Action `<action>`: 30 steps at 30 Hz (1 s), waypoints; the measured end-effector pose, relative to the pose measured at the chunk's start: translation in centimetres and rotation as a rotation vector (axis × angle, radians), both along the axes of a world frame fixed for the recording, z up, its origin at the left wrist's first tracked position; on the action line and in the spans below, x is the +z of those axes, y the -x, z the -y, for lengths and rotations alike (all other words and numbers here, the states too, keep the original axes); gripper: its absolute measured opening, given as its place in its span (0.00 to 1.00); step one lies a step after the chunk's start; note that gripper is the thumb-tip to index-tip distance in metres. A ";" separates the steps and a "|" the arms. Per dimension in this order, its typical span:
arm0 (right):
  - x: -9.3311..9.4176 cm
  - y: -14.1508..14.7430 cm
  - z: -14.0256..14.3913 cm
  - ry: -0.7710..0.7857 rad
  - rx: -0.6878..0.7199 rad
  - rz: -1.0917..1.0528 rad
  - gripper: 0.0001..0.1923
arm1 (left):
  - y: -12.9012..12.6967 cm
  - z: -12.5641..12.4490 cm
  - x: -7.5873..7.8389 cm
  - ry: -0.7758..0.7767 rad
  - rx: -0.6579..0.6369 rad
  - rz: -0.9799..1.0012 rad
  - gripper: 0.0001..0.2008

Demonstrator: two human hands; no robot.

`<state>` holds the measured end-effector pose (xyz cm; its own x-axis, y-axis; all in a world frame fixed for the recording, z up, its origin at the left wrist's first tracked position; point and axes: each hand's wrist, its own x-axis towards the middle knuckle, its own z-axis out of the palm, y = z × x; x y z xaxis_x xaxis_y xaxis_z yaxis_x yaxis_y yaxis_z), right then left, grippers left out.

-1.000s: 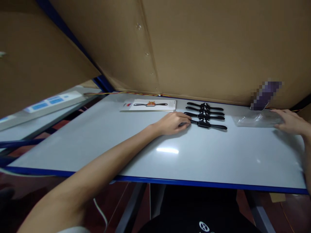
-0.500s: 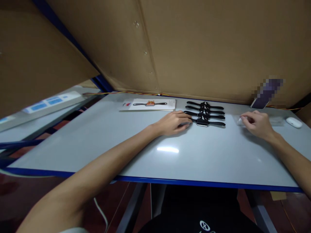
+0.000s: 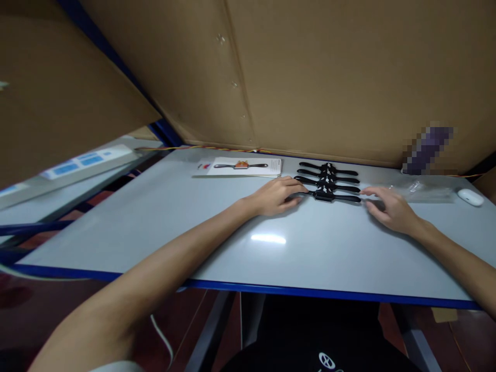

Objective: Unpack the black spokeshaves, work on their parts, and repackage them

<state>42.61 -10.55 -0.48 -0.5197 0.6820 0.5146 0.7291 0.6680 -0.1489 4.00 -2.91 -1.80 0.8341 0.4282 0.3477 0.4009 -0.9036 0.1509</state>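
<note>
The surface (image 3: 271,248) is smooth, glossy grey-white laminate. The watches (image 3: 328,182) look like matt black rubber or plastic. The bags (image 3: 424,190) are clear glossy plastic; the walls (image 3: 329,72) are rough brown cardboard.

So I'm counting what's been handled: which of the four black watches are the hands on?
The nearest watch, front of the row: left hand and right hand meet its strap ends; the other three lie untouched behind.

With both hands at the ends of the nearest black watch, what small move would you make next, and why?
Probably pinch both strap ends and lift the nearest black watch straight up. The left hand touches its left strap tip and the right hand sits at its right tip, fingers open and flat. Three more black watches lie close behind it on the pale grey table, so sliding could disturb them.
</note>
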 end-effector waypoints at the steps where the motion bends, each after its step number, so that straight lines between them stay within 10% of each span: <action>1: -0.2 0.3 0.1 0.017 0.025 0.020 0.16 | 0.0 0.0 0.1 0.002 -0.003 0.004 0.19; 18: 0.3 1.4 1.0 -0.063 0.064 -0.140 0.05 | -1.2 2.3 1.8 0.086 -0.040 0.023 0.19; 30: 1.4 6.7 1.0 0.090 0.002 0.162 0.20 | -5.1 2.5 4.1 0.188 0.059 -0.215 0.24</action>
<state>35.93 -11.52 0.94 -0.5922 0.7204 0.3610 0.7473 0.6586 -0.0881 9.05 -5.37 2.25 0.8516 0.5186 0.0757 0.4932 -0.8419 0.2190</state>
